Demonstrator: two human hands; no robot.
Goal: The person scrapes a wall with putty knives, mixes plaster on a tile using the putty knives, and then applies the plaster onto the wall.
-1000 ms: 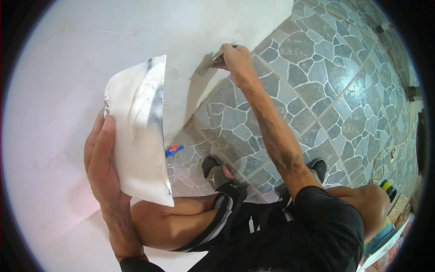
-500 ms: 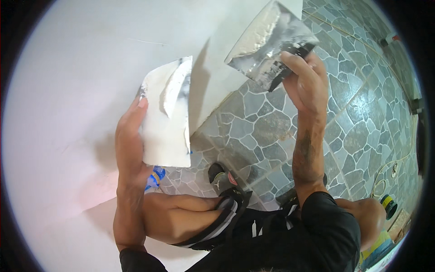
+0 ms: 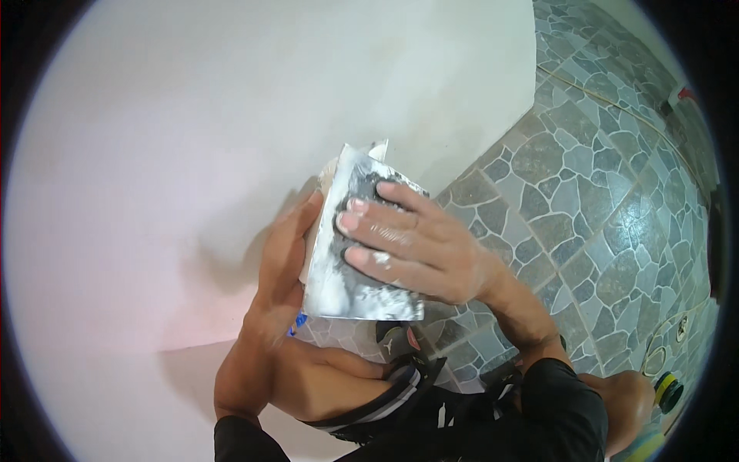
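Observation:
In front of my body, my right hand (image 3: 423,242) grips a flat, dark putty spreader (image 3: 335,292) smeared with white putty, its fingers laid along the visible face and the thumb hidden. The spreader lies over a second putty-covered flat blade (image 3: 380,149), of which only the top corner and left edge show. From the left, my left hand (image 3: 286,250) holds that second blade by its side; its fingers are mostly behind it. How the two blades touch is hidden.
A smooth white wall (image 3: 192,138) fills the left and top. Stone-patterned floor tiles (image 3: 554,200) lie to the right, with a pale hose (image 3: 654,360) on them. Something blue (image 3: 297,323) is by my left wrist, and a black-and-yellow round object (image 3: 668,391) is at lower right.
My right hand has come down and left, turning its spreader over onto the blade in my left hand. My left hand has moved a little right and down.

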